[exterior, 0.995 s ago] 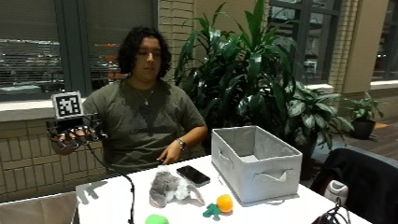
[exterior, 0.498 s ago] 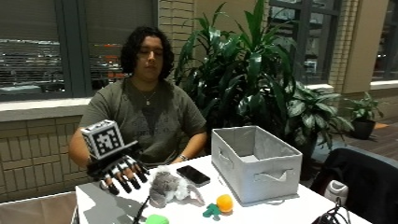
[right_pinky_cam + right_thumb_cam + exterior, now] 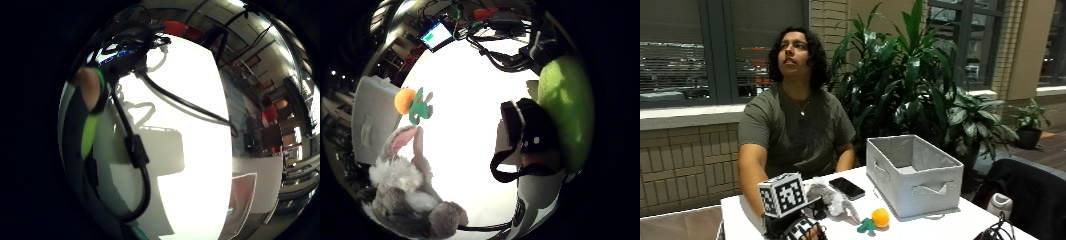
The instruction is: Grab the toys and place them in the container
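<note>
Toys are not yet lifted: a lime-green round toy (image 3: 566, 110) is approached by the gloved right hand (image 3: 796, 227); whether the grip is spread cannot be told, and the grey fabric container (image 3: 916, 172) waits.

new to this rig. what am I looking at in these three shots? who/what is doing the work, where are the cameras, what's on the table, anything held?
No robot here: a person sits at a white table and works with a gloved right hand, low at the near edge in the outside view. The two round pictures come from cameras on that palm, one by the thumb, one by the little finger.

On the table: a grey fabric container, a black phone, a grey plush rabbit, an orange ball and a small green toy beside it.

The thumb-side view shows a green ball filling the space next to the glove's straps, so it is close to the palm. Whether the hand already holds it, I cannot tell.
</note>
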Available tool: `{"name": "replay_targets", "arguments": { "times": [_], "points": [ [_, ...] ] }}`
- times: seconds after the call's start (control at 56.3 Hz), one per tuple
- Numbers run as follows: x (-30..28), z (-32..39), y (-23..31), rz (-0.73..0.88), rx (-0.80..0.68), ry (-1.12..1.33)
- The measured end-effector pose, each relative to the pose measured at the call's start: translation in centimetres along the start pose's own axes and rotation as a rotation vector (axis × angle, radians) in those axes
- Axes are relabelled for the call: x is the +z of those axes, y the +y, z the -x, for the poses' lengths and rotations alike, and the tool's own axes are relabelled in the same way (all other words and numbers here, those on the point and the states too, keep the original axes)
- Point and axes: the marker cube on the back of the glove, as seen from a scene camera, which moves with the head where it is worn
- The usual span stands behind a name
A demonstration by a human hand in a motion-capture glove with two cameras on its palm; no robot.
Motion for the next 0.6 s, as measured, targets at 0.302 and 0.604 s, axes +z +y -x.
{"name": "replay_targets", "arguments": {
  "times": [0.302, 0.604],
  "points": [
    [-13.4, 6.3, 2.1, -0.298, -0.088, -0.220],
    [-32.7, 27.2, 1.5, -0.492, -0.513, -0.513]
  ]
}}
